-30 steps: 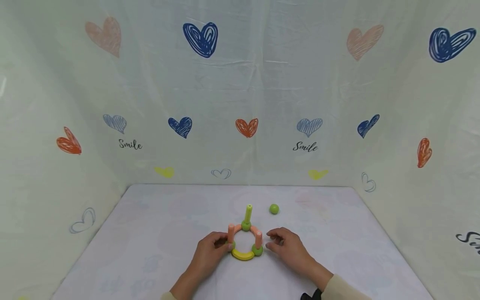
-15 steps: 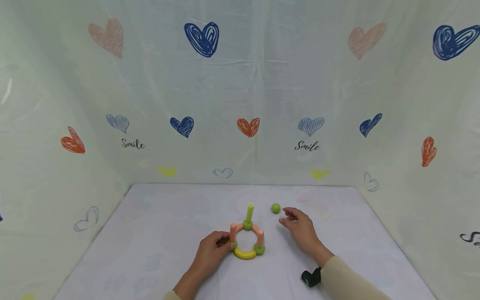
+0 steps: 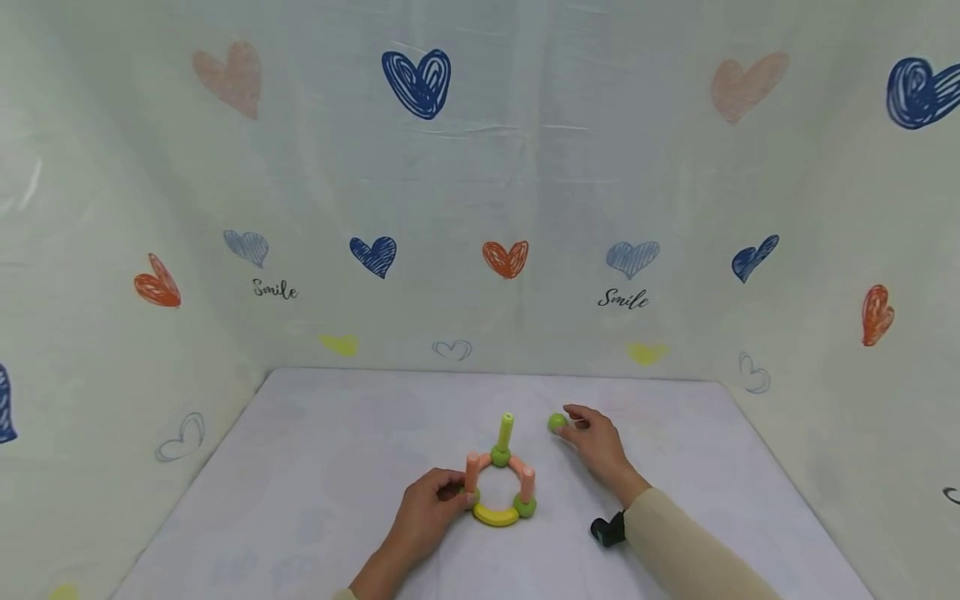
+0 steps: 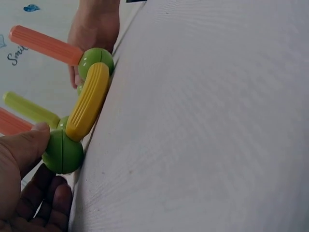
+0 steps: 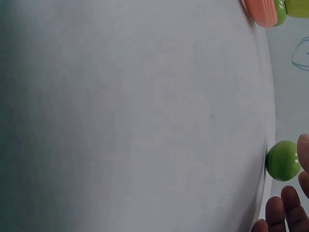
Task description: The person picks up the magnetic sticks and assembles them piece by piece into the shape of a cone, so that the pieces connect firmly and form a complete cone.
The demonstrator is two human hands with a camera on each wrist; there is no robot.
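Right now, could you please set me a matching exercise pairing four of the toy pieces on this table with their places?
Things:
1. loose green ball
2. yellow curved bar
3. lime rod
4. left green ball

Places:
A. upright at the ring's far side
B. at the right hand's fingertips
C. lying along the ring's near side
D. touched by the left hand

Pairs: 1-B, 2-C, 3-A, 4-D

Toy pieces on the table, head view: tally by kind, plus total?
Green plastic balls: 4 (3 in the ring, 1 loose)
Upright ribbed plastic sticks: 3 (2 orange, 1 lime)
Curved ribbed plastic pieces: 3 (1 yellow, 2 orange)
Total: 10
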